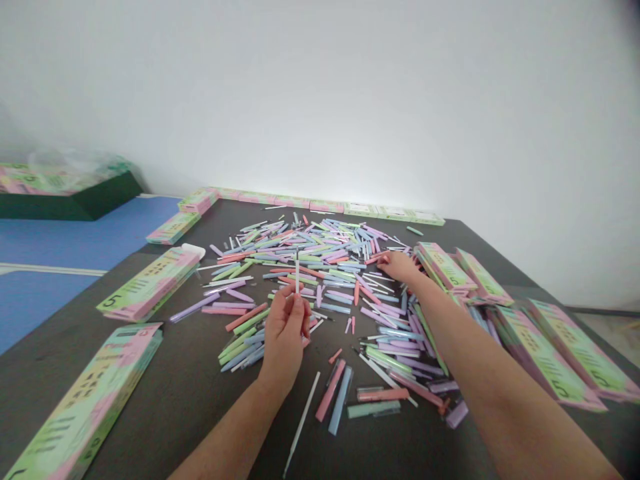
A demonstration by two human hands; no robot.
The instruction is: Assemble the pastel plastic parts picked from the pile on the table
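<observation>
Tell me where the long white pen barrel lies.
In the head view, the long white pen barrel lies on the dark table below the left hand, left of a pink pen and a pale blue pen.

I am in a work room. My big dark table (210, 427) holds heaps of pens (305, 263) and rows of boxes (149, 285). A white wall (320, 100) stands far off, with a blue mat (85, 240) and green tray (70, 200) on my left.

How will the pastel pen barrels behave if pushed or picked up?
Likely stiff and light: the pastel pen barrels lie straight in a loose heap. Slim and round, they would probably roll or scatter when pushed across the dark table.
</observation>
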